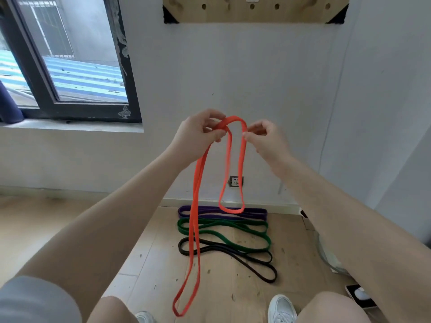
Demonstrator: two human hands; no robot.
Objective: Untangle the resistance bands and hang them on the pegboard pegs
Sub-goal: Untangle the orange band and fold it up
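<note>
An orange resistance band (196, 206) hangs in front of me in two loops, one long and one short. My left hand (198, 134) grips its top where the strands cross. My right hand (263, 138) pinches the band's right strand just beside it. On the floor by the wall lie a purple band (256, 212), a green band (224, 236) and a black band (251, 259), overlapping one another. The wooden pegboard (256, 12) is fixed high on the wall, only its lower edge with holes in view.
A dark-framed window (70, 61) fills the upper left. A wall socket (236, 181) sits low behind the band. My white shoes (281, 308) stand on the wooden floor; a small dark box (359, 296) lies at the right.
</note>
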